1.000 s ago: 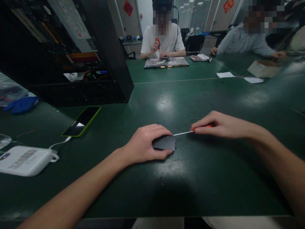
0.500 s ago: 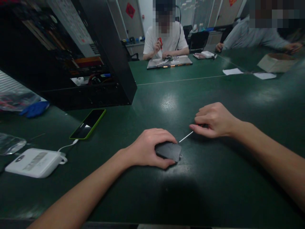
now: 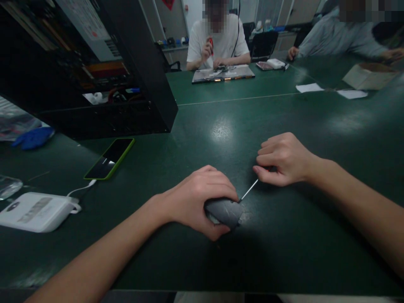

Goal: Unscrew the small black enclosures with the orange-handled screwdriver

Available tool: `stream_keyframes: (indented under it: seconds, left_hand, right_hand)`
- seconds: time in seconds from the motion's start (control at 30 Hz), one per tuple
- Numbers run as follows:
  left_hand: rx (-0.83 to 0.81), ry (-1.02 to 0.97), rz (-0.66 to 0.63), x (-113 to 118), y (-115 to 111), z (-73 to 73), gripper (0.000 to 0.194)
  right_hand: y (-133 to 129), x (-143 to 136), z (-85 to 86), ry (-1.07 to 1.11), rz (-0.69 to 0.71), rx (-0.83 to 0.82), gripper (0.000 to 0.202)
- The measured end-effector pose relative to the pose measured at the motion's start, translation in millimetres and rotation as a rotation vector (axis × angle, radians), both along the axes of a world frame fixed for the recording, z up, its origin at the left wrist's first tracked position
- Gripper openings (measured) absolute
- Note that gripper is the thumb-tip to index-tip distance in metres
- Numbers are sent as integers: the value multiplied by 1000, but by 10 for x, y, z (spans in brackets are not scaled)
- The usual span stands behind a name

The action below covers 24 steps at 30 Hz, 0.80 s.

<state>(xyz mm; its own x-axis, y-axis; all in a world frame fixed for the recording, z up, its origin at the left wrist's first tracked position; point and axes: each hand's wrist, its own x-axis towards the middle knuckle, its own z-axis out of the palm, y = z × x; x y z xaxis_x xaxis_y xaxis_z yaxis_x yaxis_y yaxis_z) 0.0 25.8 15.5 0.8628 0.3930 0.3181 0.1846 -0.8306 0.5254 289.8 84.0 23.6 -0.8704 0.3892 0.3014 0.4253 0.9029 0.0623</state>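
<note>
Head view: my left hand [image 3: 197, 198] grips the dark casing [image 3: 224, 211] (tilted up), my right hand [image 3: 284, 159] pinches the screwdriver [image 3: 249, 190], tip at its edge, needing careful prying.

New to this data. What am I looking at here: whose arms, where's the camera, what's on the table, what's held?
There is no robot: a person works with bare hands. The one view comes from a camera on that person's head, looking forward and down, so the two arms entering from the bottom are the wearer's own.

The left hand grips a small dark grey part on the green table. The right hand holds a thin screwdriver whose tip meets the part's edge.

To the left lie a green-cased phone cabled to a white power bank, with a black open case behind and a blue glove.

Across the table two other people work; one in a white shirt has a flat panel in front. A cardboard box and papers lie far right.
</note>
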Motion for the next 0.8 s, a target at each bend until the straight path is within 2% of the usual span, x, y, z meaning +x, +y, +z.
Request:
stream_keyframes:
  seconds: [0.13, 0.27, 0.5, 0.8]
  left_hand:
    - [28, -19, -7, 4, 20, -46, 47]
    - [65, -26, -22, -2, 34, -60, 46]
    - [104, -58, -17, -13, 41, -71, 50]
    - [85, -92, 38, -23, 43, -88, 58]
  right_hand:
    - [16, -37, -62, -8, 11, -6, 47]
    - [-3, -58, -49, -11, 1, 38, 50]
    - [-16, -71, -32, -45, -52, -54, 52]
    - [-138, -86, 51, -26, -121, 48, 58]
